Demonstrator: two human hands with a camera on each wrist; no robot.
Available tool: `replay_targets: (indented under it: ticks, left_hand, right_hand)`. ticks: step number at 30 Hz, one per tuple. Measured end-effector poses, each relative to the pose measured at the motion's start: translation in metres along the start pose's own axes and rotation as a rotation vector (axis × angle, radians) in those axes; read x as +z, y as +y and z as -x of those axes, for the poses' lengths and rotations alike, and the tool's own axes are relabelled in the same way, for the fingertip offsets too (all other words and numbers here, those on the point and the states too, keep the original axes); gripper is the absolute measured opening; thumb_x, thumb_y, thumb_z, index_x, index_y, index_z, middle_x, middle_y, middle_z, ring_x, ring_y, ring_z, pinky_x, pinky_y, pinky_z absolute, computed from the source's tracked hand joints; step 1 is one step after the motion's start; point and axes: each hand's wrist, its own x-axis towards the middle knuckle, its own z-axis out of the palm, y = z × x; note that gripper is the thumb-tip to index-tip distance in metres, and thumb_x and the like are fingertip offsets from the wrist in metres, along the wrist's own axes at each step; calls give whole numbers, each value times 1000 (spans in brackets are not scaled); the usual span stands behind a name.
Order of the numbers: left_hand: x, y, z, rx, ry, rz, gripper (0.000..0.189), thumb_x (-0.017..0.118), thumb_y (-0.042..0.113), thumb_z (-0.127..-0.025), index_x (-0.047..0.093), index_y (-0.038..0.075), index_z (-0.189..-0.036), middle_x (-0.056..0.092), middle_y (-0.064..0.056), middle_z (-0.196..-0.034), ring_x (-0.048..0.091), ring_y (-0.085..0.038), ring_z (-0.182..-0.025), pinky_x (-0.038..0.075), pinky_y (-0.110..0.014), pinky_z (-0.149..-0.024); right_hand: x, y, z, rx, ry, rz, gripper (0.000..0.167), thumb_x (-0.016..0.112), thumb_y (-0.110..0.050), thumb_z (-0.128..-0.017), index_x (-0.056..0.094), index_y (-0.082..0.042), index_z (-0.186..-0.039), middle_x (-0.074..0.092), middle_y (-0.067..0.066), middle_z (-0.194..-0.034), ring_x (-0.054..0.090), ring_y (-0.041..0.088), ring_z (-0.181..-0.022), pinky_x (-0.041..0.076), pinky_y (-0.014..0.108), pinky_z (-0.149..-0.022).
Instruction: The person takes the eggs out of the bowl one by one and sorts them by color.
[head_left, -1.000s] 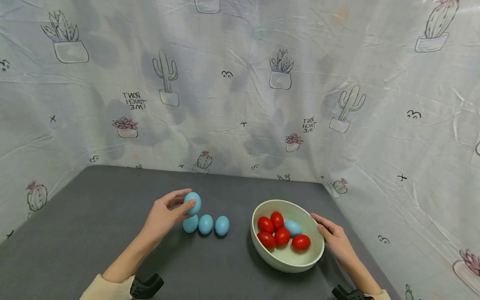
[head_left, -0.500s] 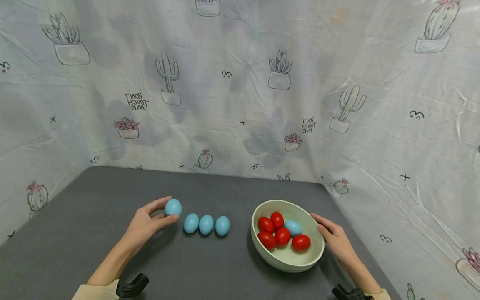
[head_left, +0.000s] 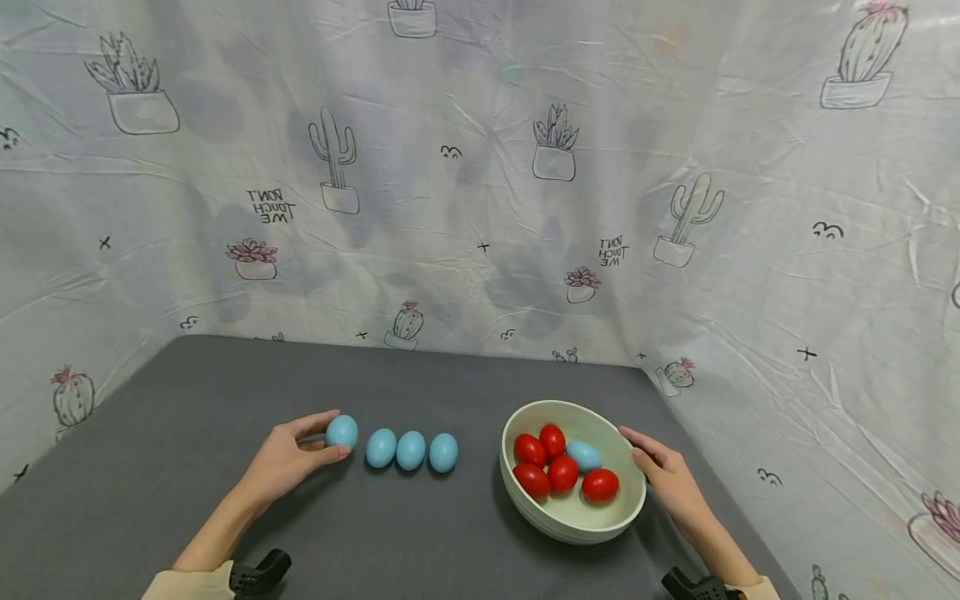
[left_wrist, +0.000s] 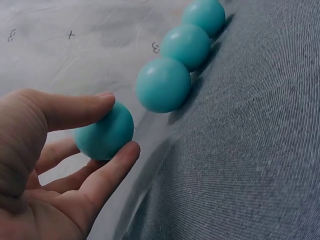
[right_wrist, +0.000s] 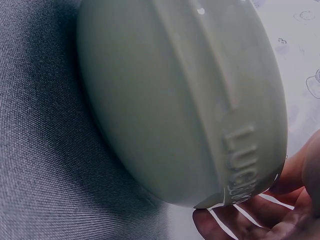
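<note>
My left hand (head_left: 281, 462) pinches a blue egg (head_left: 342, 432) between thumb and fingertips, low over the grey table at the left end of a short row. Three more blue eggs (head_left: 411, 451) make up that row. In the left wrist view, the pinched egg (left_wrist: 106, 132) stands apart from the nearest one in the row (left_wrist: 163, 85). At the right, my right hand (head_left: 671, 483) holds a pale green bowl (head_left: 573, 533) by its rim. Inside the bowl lie several red eggs (head_left: 600, 486) and one blue egg (head_left: 584, 455). Raised letters mark the bowl's side (right_wrist: 165, 110) in the right wrist view.
A grey cloth-covered table (head_left: 465, 550) bears everything. Behind it and at both sides hangs a pale curtain (head_left: 465, 208) printed with potted cacti. Bare tabletop shows between the egg row and the bowl.
My left hand has carried the blue egg left and down, from above the row's left end to low beside it. The right hand and the bowl have stayed in place.
</note>
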Motion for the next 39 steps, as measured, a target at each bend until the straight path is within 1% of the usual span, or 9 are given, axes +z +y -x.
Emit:
replay_targets:
  ticks: [5,8,11,19,26,30,34,39]
  left_hand:
    - [1,0,1,4,-10,-68,76,78,36,-86,46,1,-145,51,-23,-139,58,-36,-118,54,-43,-89]
    - [4,1,2,1,-16,-112,74,78,35,-86,48,-2,-143,53,-23,-137,59,-35,-116,53,-45,-90]
    - [7,1,4,2,-11,-136,72,79,32,-86,50,-3,-141,55,-23,-134,60,-34,-114,53,-44,-90]
    - [11,3,5,-2,-3,-155,68,79,26,-86,51,-6,-139,53,-27,-134,62,-36,-111,56,-39,-85]
    - [14,7,5,0,1,-181,66,79,24,-87,51,-6,-138,53,-28,-134,63,-37,-109,57,-39,-82]
    - [15,8,4,3,-1,-169,66,78,22,-87,50,-7,-139,52,-29,-135,62,-38,-111,57,-38,-83]
    - [16,7,4,-8,-7,-143,70,78,24,-87,47,-7,-141,50,-29,-136,61,-39,-113,56,-38,-84]
    - [16,5,3,-3,-9,-136,68,79,24,-87,48,-5,-141,51,-27,-136,60,-39,-113,56,-37,-85]
  right_hand:
    - [-1,-1,-1,-2,-7,-1,42,48,-19,-106,49,0,-143,49,19,-143,42,31,-132,43,14,-92]
    - [-2,-1,-1,-3,-8,0,41,48,-19,-106,49,0,-143,49,19,-143,42,31,-132,43,14,-92]
    - [-2,-1,-2,-1,-11,-8,41,48,-18,-106,49,0,-143,49,19,-143,42,31,-132,43,14,-92]
    - [-4,-1,-1,5,-11,-8,41,47,-18,-107,49,0,-143,48,19,-143,43,31,-132,43,14,-92]
    - [-6,-1,0,17,-5,-6,41,47,-18,-107,49,-1,-144,48,19,-143,44,30,-131,43,14,-91]
    - [-6,-1,0,18,-8,-14,41,47,-18,-107,48,-1,-144,48,19,-144,43,30,-131,43,14,-91]
    - [-5,-2,0,24,-10,-19,42,46,-18,-107,48,0,-145,47,19,-144,43,30,-132,43,14,-91]
    - [-5,-2,0,35,-12,-23,42,46,-18,-107,47,0,-145,47,19,-144,44,31,-131,44,14,-90]
